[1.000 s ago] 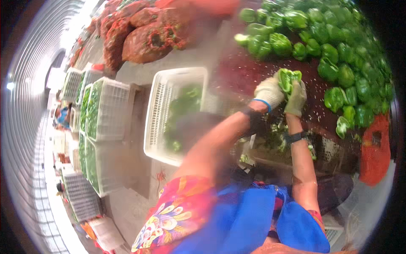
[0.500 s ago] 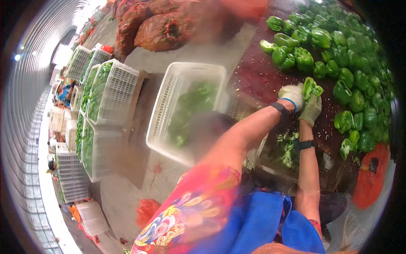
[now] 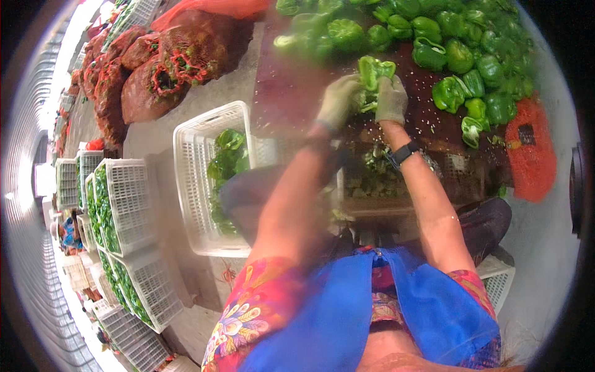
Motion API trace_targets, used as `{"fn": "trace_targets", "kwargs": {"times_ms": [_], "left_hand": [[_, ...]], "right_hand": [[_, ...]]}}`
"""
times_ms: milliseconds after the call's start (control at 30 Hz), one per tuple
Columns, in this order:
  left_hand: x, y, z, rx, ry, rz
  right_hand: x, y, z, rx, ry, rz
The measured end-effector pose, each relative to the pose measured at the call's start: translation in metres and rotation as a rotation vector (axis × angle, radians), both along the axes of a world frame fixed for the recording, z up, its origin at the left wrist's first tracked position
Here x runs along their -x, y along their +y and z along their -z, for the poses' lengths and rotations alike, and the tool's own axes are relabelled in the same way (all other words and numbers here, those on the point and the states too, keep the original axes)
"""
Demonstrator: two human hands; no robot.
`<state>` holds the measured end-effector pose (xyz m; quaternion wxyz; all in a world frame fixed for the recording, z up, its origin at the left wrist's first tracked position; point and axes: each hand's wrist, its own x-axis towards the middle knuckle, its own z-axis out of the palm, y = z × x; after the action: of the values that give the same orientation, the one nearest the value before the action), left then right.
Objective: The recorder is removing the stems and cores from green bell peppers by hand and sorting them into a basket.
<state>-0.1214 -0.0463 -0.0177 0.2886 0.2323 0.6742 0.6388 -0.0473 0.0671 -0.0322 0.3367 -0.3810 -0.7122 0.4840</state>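
Both hands wear pale gloves and meet over the dark red tabletop (image 3: 285,93). A cut-open green bell pepper (image 3: 376,71) is between them, its pale inside showing. My right hand (image 3: 392,102) is closed on its right side. My left hand (image 3: 339,102), somewhat blurred, grips it from the left, and its fingertips are partly hidden. A smaller pale-green piece (image 3: 370,102) shows just below the pepper, between the hands. Whole peppers (image 3: 458,56) are heaped beyond and to the right. Small white seeds dot the tabletop around my hands.
A white slatted crate (image 3: 186,161) with green pepper pieces stands left of my legs. Below the table edge, a container (image 3: 384,201) holds pepper scraps. Red mesh sacks (image 3: 155,90) lie far left, beside stacked crates (image 3: 130,211). A red mesh bag (image 3: 530,155) hangs at right.
The view has swung, so the table now sits straight ahead and the crate has shifted left. Both hands still hold a pepper, which now appears opened wider.
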Motion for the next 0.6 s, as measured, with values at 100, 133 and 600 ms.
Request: {"fn": "trace_targets", "kwargs": {"times_ms": [100,133,600], "left_hand": [[-0.026,-0.014,-0.011,-0.096,-0.153,-0.034],[-0.033,-0.018,-0.024,-0.035,-0.005,-0.064],[-0.029,-0.032,-0.04,0.682,1.037,-0.191]], "right_hand": [[-0.012,0.002,-0.003,0.04,0.045,0.002],[-0.015,0.005,-0.001,0.035,0.047,0.011],[-0.018,0.012,-0.014,0.29,0.163,0.072]]}}
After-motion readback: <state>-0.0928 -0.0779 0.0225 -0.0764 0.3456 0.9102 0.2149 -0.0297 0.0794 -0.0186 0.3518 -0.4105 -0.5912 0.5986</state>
